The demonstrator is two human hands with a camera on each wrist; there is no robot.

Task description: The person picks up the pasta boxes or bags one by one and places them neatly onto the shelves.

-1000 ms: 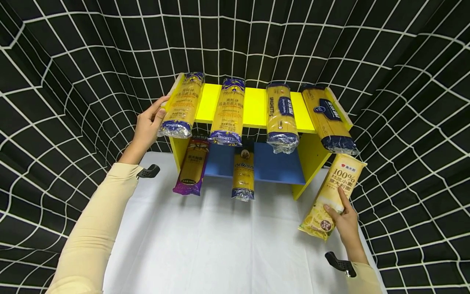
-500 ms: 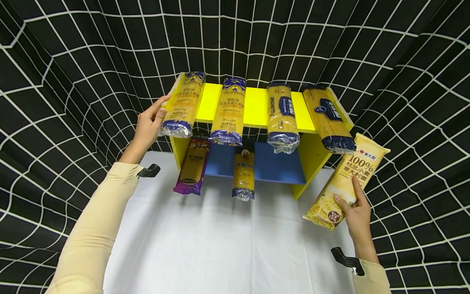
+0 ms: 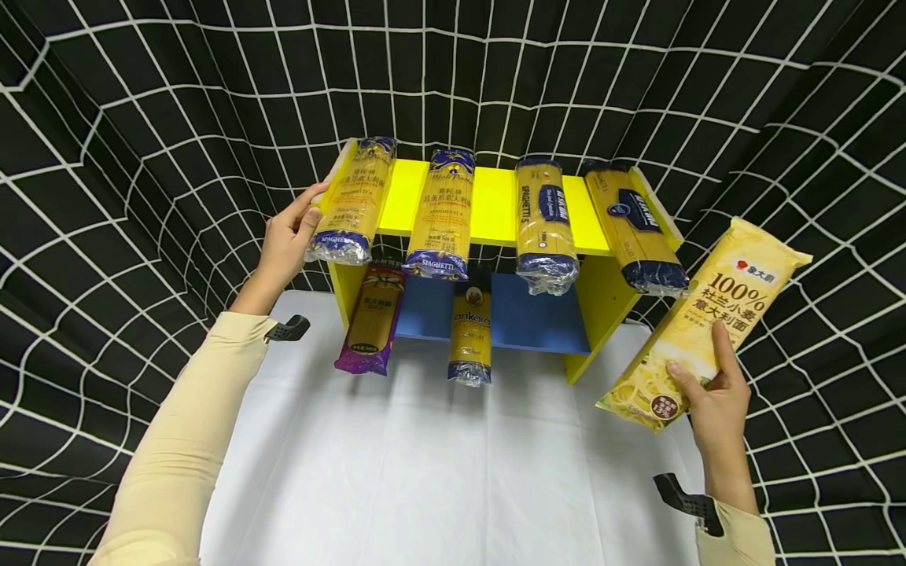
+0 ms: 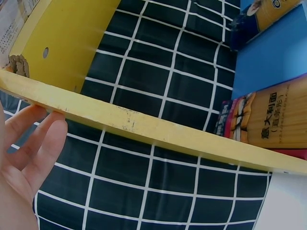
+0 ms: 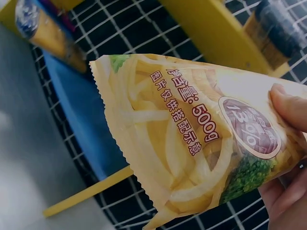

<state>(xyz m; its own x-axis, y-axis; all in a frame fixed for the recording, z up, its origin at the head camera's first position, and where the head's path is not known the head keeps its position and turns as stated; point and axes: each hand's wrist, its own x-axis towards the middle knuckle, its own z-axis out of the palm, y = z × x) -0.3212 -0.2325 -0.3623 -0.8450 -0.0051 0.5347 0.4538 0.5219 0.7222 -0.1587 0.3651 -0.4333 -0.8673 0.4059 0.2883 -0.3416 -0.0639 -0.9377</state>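
My right hand point(image 3: 718, 401) grips a cream-and-yellow spaghetti packet point(image 3: 701, 330) near its lower end, thumb across the printed front. The packet tilts up to the right, beside the shelf's right side. In the right wrist view, the packet's lower end point(image 5: 168, 139) with noodle and broccoli pictures fills the middle. My left hand point(image 3: 286, 236) touches the left side of the yellow-and-blue shelf point(image 3: 488, 204). The left wrist view has those fingertips point(image 4: 56, 132) against the edge of the yellow side board point(image 4: 129, 117), fingers fairly straight.
Several spaghetti packs lie along the yellow top, among them a blue-ended pack point(image 3: 442, 212) and a dark-labelled pack point(image 3: 633, 228) at the right. On the blue lower board point(image 3: 538, 314) are a purple-ended pack point(image 3: 370, 322) and a small pack point(image 3: 470, 334). White cloth point(image 3: 425, 472) covers the table; black gridded curtain surrounds it.
My right hand has carried the spaghetti packet up and to the right, away from the shelf's right side. My left hand has stayed at the shelf's left side.
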